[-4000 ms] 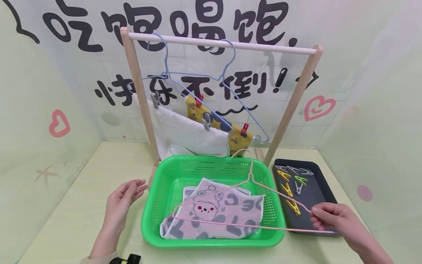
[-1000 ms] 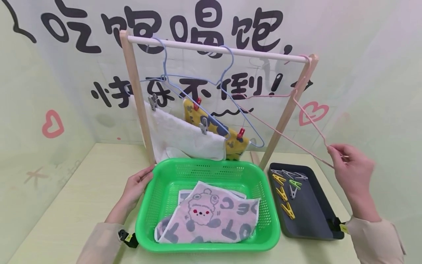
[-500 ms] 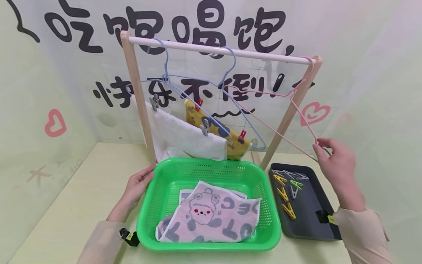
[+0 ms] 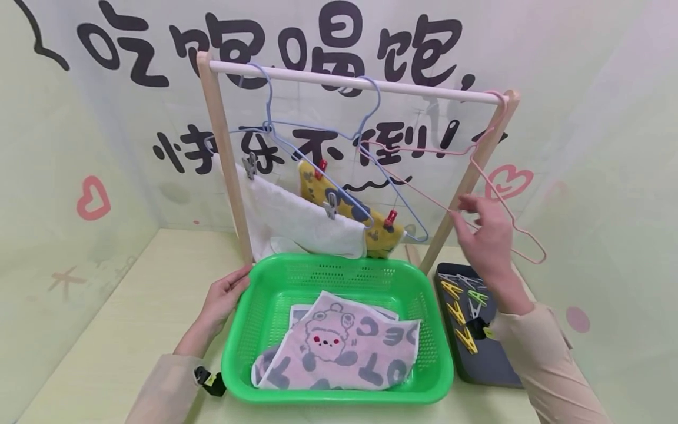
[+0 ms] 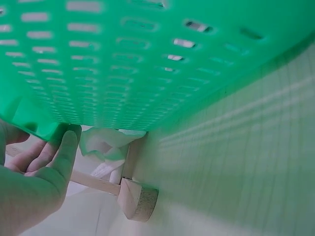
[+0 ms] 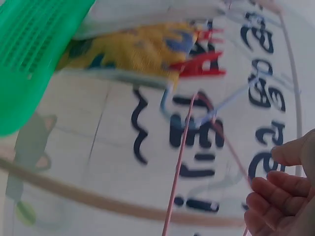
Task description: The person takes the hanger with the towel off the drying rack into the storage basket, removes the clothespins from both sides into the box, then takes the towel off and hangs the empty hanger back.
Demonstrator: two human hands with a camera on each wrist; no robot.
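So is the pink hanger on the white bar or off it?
On: the hook of the pink clothes hanger loops over the white bar, beside the right wooden post.

Bold black Chinese characters reading "吃饱喝饱," [image 4: 339, 42] run along the top of the frame on the pale wall [image 4: 132, 153], with "快乐不倒!" [image 4: 324, 135] below them at upper centre (the right wrist view catches part of the lettering sideways). At lower centre, large grey letters mark the pink towel [image 4: 339, 347] in the green basket [image 4: 339, 396], their wording indecipherable.
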